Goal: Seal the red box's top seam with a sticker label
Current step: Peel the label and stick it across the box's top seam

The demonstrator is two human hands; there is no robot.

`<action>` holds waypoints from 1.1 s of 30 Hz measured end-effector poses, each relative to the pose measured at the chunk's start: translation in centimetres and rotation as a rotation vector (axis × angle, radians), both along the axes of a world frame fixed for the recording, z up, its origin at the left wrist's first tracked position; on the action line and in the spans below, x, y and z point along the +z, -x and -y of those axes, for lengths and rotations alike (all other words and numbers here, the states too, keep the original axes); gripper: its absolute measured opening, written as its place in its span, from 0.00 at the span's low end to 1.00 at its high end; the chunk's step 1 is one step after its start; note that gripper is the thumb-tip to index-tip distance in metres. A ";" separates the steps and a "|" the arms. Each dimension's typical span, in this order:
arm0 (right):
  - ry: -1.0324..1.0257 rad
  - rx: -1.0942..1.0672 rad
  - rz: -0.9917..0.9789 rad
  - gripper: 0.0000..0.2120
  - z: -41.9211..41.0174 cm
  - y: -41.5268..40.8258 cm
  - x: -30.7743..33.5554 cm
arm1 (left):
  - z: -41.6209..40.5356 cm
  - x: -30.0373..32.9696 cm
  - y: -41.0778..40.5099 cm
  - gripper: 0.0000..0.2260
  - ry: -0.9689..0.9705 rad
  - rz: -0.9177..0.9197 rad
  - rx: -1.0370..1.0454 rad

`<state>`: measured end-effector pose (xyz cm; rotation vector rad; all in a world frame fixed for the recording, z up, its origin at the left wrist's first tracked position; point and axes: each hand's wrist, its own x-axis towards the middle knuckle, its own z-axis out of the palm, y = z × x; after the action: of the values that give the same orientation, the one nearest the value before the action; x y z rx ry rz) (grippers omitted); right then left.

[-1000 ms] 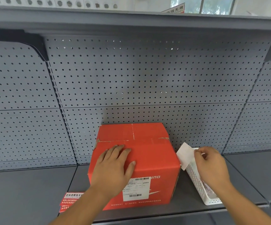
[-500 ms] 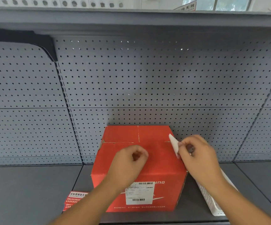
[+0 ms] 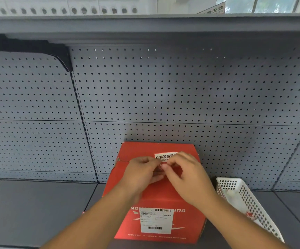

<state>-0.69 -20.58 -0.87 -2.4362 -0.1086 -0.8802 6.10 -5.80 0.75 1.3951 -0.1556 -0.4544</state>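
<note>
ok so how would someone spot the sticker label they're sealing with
On the grey metal shelf stands a red cardboard box, with both hands meeting over its top. The white sticker label with black characters shows just behind the left hand and right hand, unlike the barcoded white shipping label on the box's front.

One red cardboard box [image 3: 156,196], one white perforated plastic basket [image 3: 244,200] (right of it), one white sticker label [image 3: 163,156], two bare hands.

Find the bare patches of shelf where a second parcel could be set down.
Free: the grey shelf left of the red box, up to the pegboard. Crowded: right of the box, where the white basket sits close; only a strip beyond it stays bare.
</note>
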 end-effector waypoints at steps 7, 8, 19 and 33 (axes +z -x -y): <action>-0.374 -0.126 -0.160 0.03 2.8 -1.6 -0.4 | 0.1 -0.2 -1.2 0.09 -0.059 0.027 0.044; -0.370 -0.120 -0.189 0.05 3.0 -1.8 -0.3 | 0.1 -0.2 -1.4 0.09 -0.069 0.034 0.044; -0.390 -0.112 -0.315 0.16 3.2 -4.9 1.2 | 0.5 -0.3 -5.6 0.19 -0.699 0.618 0.110; -0.087 -0.370 -0.489 0.19 2.5 -8.2 0.1 | 0.4 -1.4 -10.0 0.20 -0.955 0.727 -0.033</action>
<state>7.50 -23.12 -0.78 -2.5521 0.5597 -0.3942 16.08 -6.23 -0.68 2.4641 -0.6070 0.0088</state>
